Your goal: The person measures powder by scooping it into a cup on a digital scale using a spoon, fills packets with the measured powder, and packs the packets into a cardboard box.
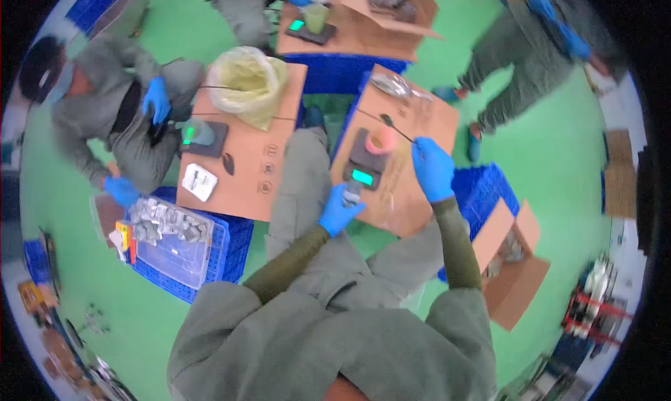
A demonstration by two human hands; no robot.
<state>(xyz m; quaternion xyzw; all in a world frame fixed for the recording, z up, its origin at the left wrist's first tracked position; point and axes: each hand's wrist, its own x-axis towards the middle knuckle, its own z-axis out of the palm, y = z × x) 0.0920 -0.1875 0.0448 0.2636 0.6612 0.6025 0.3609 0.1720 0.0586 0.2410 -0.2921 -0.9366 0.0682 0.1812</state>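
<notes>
My right hand (433,169), in a blue glove, is closed on the handle of a dark spoon (395,126), whose bowl is just above a pink cup (380,141). That cup stands on a black scale (367,160) with a lit green display. In front of the scale, my left hand (340,211), also gloved in blue, grips a small greyish packet (351,193); its details are blurred. Scale and cup rest on a cardboard surface (402,205). A clear bag (391,86) lies at its far end.
A co-worker (126,107) sits at the left by a second scale (210,141) and a yellowish bag (248,79). A blue crate (178,287) holds small packets. Other people are at the top and upper right. An open carton (517,289) stands at the right.
</notes>
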